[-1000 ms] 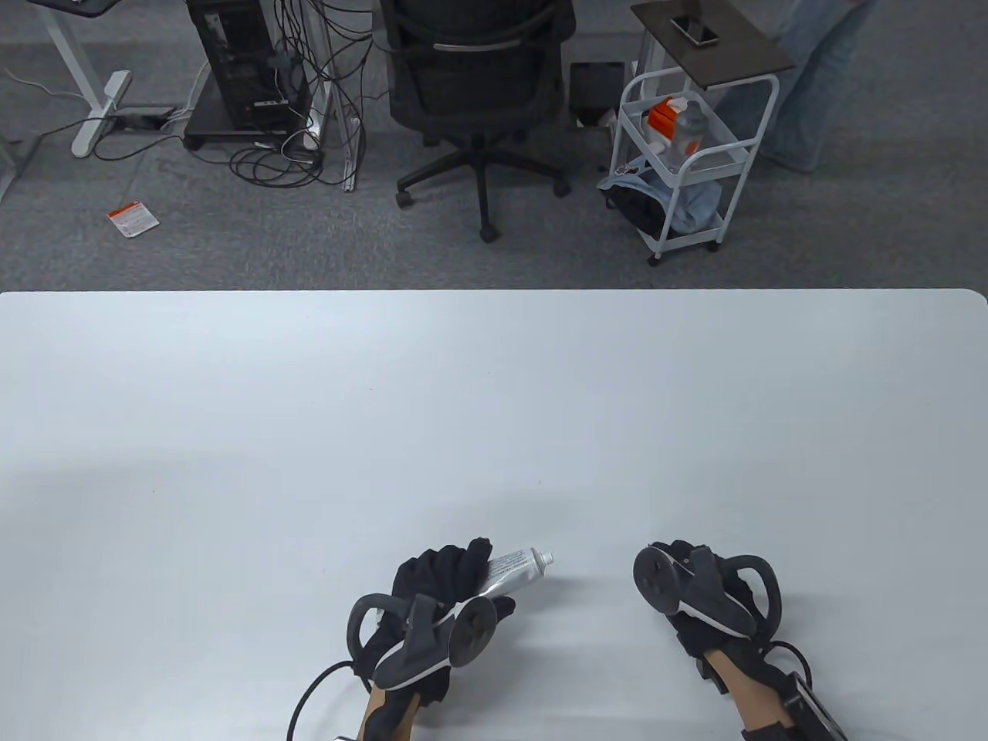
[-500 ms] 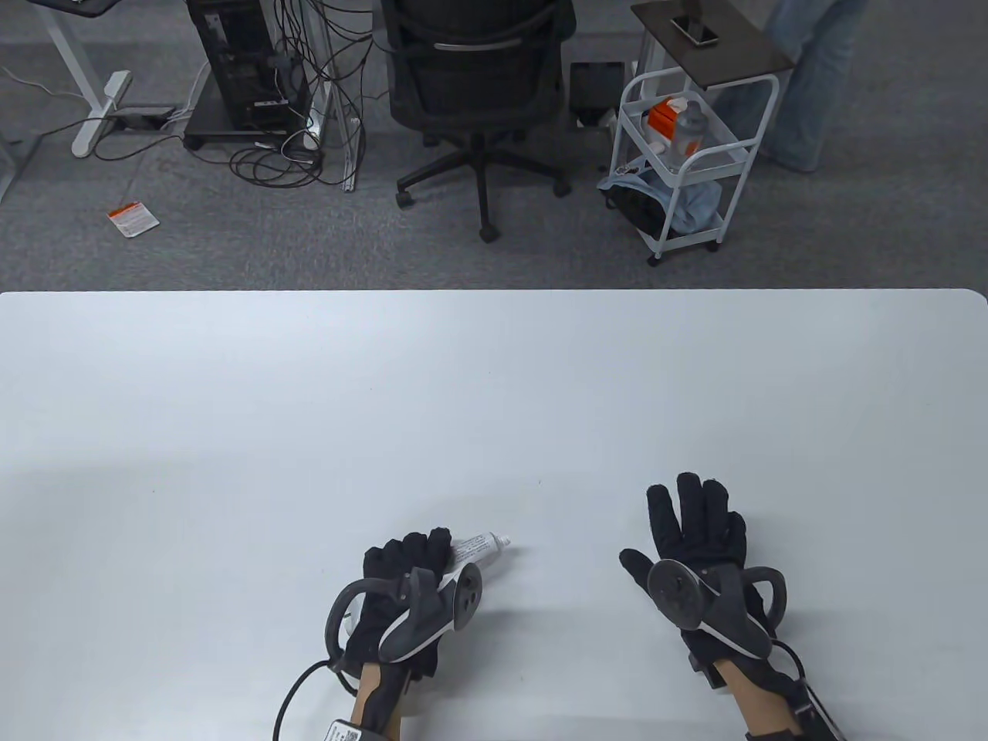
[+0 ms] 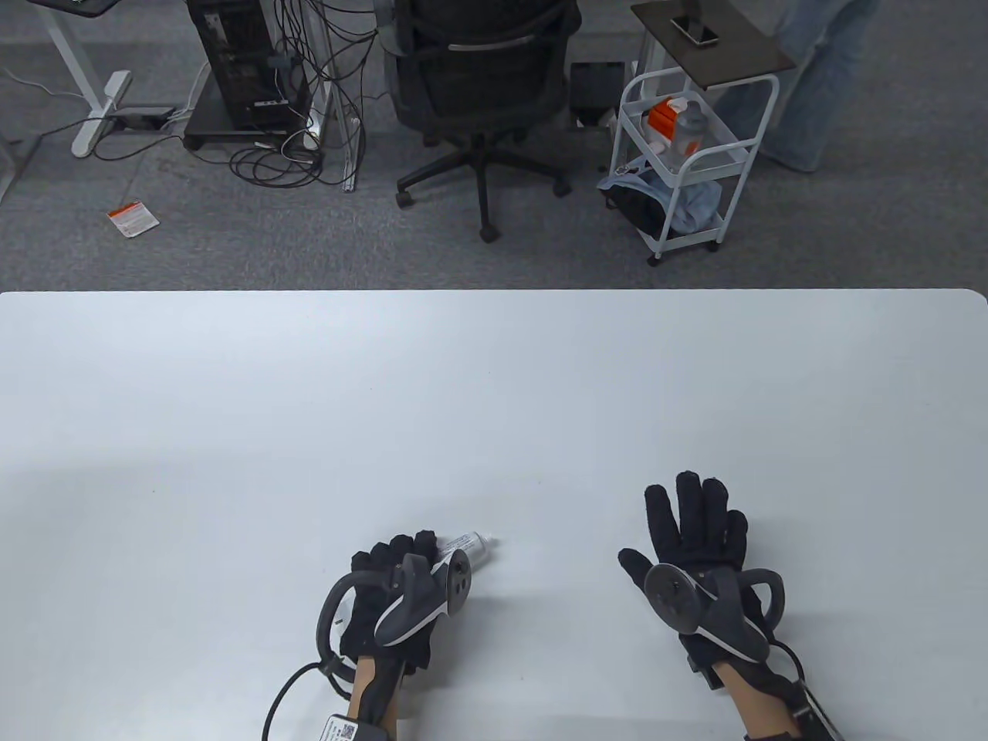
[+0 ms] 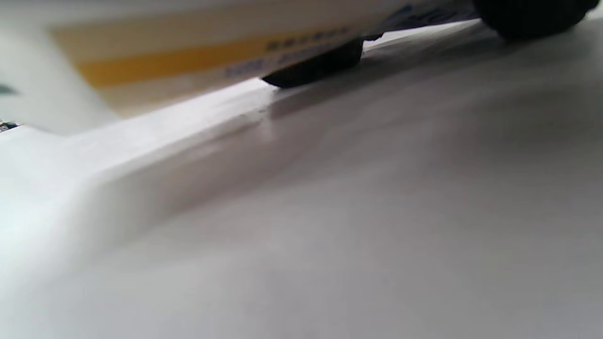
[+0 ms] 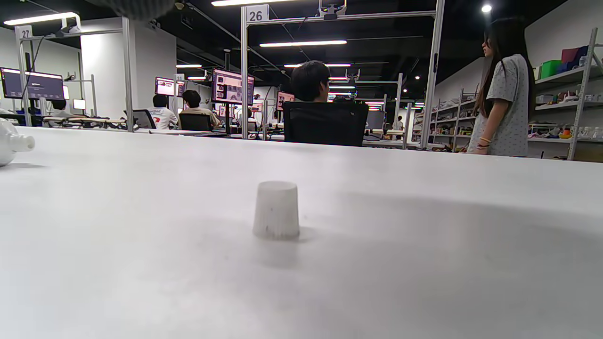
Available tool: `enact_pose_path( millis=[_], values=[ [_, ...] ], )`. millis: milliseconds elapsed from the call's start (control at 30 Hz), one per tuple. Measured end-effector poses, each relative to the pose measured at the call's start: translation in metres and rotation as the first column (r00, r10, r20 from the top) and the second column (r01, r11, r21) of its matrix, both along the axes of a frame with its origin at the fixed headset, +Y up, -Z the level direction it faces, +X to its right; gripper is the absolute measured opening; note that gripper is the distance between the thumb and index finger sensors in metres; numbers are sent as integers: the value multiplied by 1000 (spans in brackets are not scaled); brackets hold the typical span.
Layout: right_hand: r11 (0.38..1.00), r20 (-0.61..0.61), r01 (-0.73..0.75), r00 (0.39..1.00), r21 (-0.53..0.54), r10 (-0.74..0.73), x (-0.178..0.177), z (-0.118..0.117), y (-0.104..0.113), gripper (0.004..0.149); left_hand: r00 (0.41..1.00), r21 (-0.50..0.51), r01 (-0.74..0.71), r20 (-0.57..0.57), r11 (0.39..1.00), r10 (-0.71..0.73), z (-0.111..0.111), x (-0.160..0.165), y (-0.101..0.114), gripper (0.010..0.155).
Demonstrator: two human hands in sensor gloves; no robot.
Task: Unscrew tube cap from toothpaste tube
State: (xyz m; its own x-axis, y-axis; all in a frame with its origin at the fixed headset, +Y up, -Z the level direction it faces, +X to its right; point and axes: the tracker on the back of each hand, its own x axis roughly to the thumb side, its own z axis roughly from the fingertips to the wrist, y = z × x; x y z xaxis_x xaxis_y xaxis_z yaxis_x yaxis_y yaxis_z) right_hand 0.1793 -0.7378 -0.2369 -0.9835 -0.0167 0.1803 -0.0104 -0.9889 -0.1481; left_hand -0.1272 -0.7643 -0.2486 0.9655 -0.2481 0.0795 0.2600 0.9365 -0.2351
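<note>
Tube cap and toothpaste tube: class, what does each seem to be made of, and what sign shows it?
Tube cap: probably white plastic, matte; opaque, dull and smoothly moulded. Toothpaste tube: possibly plastic or laminate, light-coloured with printed lettering; its material stays uncertain.

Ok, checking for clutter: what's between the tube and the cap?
Only bare table, seen in the right wrist view, between the tube and the standing cap.

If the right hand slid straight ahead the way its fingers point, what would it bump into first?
Probably the cap, standing upright on the table just ahead of the right hand. The table view hides it, so its exact line is uncertain.
</note>
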Motion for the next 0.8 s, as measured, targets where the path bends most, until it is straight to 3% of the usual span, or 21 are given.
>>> enact_pose_path(
  millis=[233, 367, 600, 800],
  values=[
    [1000, -7, -6, 1000, 1, 6, -1, 1, 0, 83, 1000, 6, 16, -3, 1000, -16, 2, 1, 1, 73],
    [1000, -19, -5, 1000, 6, 5, -2, 2, 0, 83, 999, 98, 40, 33, 994, -43, 11, 1, 6, 80],
    [1000, -62, 25, 998, -5, -25, -5, 5, 2, 83, 987, 249, -110, 141, 962, 77, 25, 1, 19, 87],
    [1000, -80, 13, 997, -26, -15, -7, 4, -1, 83, 986, 234, -107, 148, 966, 73, 25, 1, 18, 87]
  ],
)
